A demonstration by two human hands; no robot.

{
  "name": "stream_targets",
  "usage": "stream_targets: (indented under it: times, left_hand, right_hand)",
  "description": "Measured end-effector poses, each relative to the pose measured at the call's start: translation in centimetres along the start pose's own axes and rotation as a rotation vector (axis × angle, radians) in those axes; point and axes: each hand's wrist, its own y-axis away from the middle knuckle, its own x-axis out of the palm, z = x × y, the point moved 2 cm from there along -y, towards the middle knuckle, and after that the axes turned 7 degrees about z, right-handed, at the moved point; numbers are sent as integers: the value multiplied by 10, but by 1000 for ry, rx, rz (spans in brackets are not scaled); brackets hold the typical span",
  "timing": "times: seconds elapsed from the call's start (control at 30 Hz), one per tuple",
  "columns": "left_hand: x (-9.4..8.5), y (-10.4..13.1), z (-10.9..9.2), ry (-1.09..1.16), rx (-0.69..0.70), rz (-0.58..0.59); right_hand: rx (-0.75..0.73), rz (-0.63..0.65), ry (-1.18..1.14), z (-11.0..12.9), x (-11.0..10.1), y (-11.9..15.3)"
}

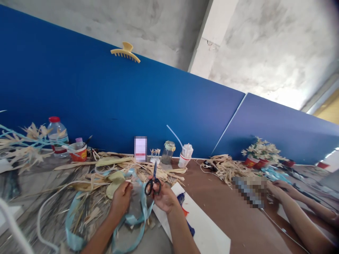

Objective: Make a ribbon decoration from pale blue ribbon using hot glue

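The person's right hand [164, 197] is closed around a pair of scissors with black loop handles [153, 186], fingers at the loops, the blades pointing up and away. The left hand [122, 198] is curled, thumb against the fingers; whether anything is pinched there, I cannot tell. Between and below the 2 hands, a long light-blue ribbon [75, 241] loops across the desk [203, 192], with a strand passing just beside the scissors. A pale green, rounded piece of husk [112, 188] lies just beyond the left hand, among dry straw-coloured husk strips [174, 175]. By the right forearm, a dark-blue tool with an orange trigger [190, 228] lies on a flat white sheet [209, 229]. Behind stand a phone with a lit screen [141, 155], a clear jar [168, 155] and a white paper cup with a red rim [184, 161]. At right, a co-worker's 2 arms [299, 211] reach over the desk.
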Motion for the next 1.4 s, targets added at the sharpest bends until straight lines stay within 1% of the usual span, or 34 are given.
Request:
stream_targets:
  times: [0.17,0.23,0.37,0.53,0.63,0.83,0.93,1.17,1.3,1.4]
  left_hand:
    - [-2,-1,-4,-13,64,-12]
    - [-3,-1,-5,-9,71,0]
    - [-2,1,-4,-26,26,0]
    - [-6,-2,-2,-74,34,-41]
    - [-9,-4,1,-106,35,-51]
    - [-11,-6,5,-224,74,-76]
    - [-11,-6,4,-268,94,-83]
    - [-11,-7,1,-306,109,-86]
    - [-10,-7,5,-350,90,-69]
    - [-10,-8,8,-391,86,-52]
  right_hand:
    - [-63,-91,200,2,6,0]
    - [-66,-100,263,7,9,2]
    - [-8,-59,424,12,11,5]
    - [118,49,549,8,9,7]
    - [168,107,579,8,8,10]
    - [238,142,554,13,6,15]
    - [262,155,584,13,3,16]
    - [298,174,649,12,0,17]
    - [277,196,640,14,0,19]
    - [289,199,623,13,-2,20]
